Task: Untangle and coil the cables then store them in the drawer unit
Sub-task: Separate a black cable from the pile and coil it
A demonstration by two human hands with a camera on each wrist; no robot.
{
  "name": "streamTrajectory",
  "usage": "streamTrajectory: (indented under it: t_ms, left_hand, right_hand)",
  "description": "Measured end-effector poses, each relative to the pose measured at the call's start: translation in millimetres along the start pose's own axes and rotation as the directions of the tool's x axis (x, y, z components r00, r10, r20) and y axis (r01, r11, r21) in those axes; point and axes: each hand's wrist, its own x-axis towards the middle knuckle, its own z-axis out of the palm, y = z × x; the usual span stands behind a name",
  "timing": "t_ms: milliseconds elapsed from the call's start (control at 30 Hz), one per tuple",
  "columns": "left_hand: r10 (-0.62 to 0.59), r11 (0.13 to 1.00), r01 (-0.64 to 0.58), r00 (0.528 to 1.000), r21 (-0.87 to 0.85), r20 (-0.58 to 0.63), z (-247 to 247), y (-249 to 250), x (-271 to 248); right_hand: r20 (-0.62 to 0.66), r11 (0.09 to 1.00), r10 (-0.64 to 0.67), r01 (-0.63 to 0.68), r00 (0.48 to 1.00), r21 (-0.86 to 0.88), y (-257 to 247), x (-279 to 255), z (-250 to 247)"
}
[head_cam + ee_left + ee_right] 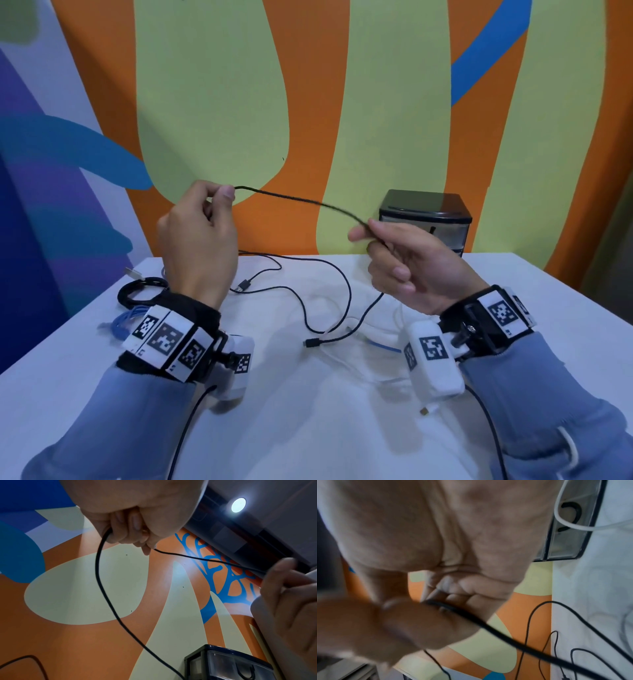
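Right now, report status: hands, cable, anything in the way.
Left hand and right hand both pinch the black cable, raised above the table. Rest trails among loose cables. Drawer unit at rear, unblocked.

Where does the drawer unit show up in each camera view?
Head: drawer unit right of centre, against the wall, behind the right hand.
Left wrist: bottom right corner.
Right wrist: top right, turned sideways.
Shared landmark: the black cable between both hands.

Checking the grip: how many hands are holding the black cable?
2. The left hand pinches the black cable raised at left; the right hand pinches it in front of the drawer unit.
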Motion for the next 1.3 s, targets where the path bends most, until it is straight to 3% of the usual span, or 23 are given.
streamTrajectory:
  t_ms: [67, 100, 133, 200, 300, 400, 467, 533, 600, 667, 800, 867, 967, 1067, 1133, 1167, 1200, 1300]
  left_hand:
    - [0.005, 0.999, -0.009, 0.993, 0.033, 0.121, 1, -2, 0]
    - [0.030, 0.998, -0.043, 0.969, 0.050, 0.244, 3, -2, -2]
    - [0.070, 0.993, -0.101, 0.917, 0.058, 0.393, 6, 0, -6]
    - [0.160, 0.972, -0.232, 0.739, 0.024, 0.654, 12, 5, -18]
    - [0.234, 0.945, -0.316, 0.488, -0.080, 0.841, 16, 21, -38]
    - [0.307, 0.912, -0.378, 0.370, -0.160, 0.877, 16, 40, -53]
    - [0.351, 0.904, -0.370, 0.353, -0.215, 0.867, 15, 48, -57]
    - [0.396, 0.911, -0.282, 0.391, -0.301, 0.831, 13, 51, -56]
    - [0.451, 0.891, -0.191, 0.481, -0.412, 0.752, 9, 52, -53]
    - [0.466, 0.858, -0.125, 0.595, -0.498, 0.654, 4, 53, -47]
    - [0.314, 0.804, 0.009, 0.842, -0.595, 0.438, -3, 48, -27]
    - [0.226, 0.807, 0.015, 0.916, -0.591, 0.331, -5, 41, -18]
    - [0.095, 0.829, 0.049, 0.969, -0.558, 0.228, -2, 22, -7]
    - [0.071, 0.888, 0.077, 0.951, -0.453, 0.300, 4, 6, -4]
    - [0.105, 0.947, 0.047, 0.891, -0.319, 0.441, 9, 2, -9]
    - [0.116, 0.966, 0.029, 0.838, -0.256, 0.534, 13, -1, -12]
    - [0.124, 0.978, 0.017, 0.755, -0.208, 0.644, 14, 1, -15]
    - [0.155, 0.987, -0.038, 0.442, -0.155, 0.883, 16, 19, -31]
  right_hand:
    - [-0.103, 0.989, -0.096, 0.107, 0.990, 0.103, -3, 1, 2]
    - [-0.150, 0.971, -0.147, 0.172, 0.978, 0.164, -6, 2, 2]
    - [-0.198, 0.946, -0.195, 0.238, 0.961, 0.219, -8, 3, 0]
    - [-0.308, 0.898, -0.255, 0.343, 0.917, 0.276, -10, 5, -6]
    - [-0.435, 0.855, -0.293, 0.437, 0.852, 0.280, -7, 7, -15]
    - [-0.441, 0.861, -0.340, 0.464, 0.831, 0.210, -4, 9, -13]
    - [-0.412, 0.901, -0.386, 0.433, 0.826, 0.024, 0, 13, -4]
    - [-0.361, 0.906, -0.411, 0.330, 0.837, -0.266, 6, 16, 9]
    - [-0.293, 0.851, -0.363, 0.187, 0.884, -0.491, 13, 15, 18]
    - [-0.225, 0.806, -0.271, 0.093, 0.936, -0.585, 19, 12, 20]
    - [-0.156, 0.855, -0.128, 0.029, 0.979, -0.518, 13, 8, 16]
    - [-0.075, 0.905, -0.049, 0.012, 0.996, -0.426, 6, 6, 19]
    - [0.040, 0.947, 0.035, -0.021, 0.999, -0.320, 0, 2, 24]
    - [0.070, 0.977, 0.015, 0.000, 0.997, -0.215, 0, 1, 26]
    - [0.019, 0.987, -0.064, 0.066, 0.998, -0.144, 0, 2, 27]
    - [-0.023, 0.990, -0.107, 0.104, 0.994, -0.095, -1, 3, 28]
    - [-0.078, 0.989, -0.145, 0.141, 0.986, -0.047, -1, 4, 29]
    - [-0.264, 0.965, -0.231, 0.254, 0.936, 0.057, 2, 9, 28]
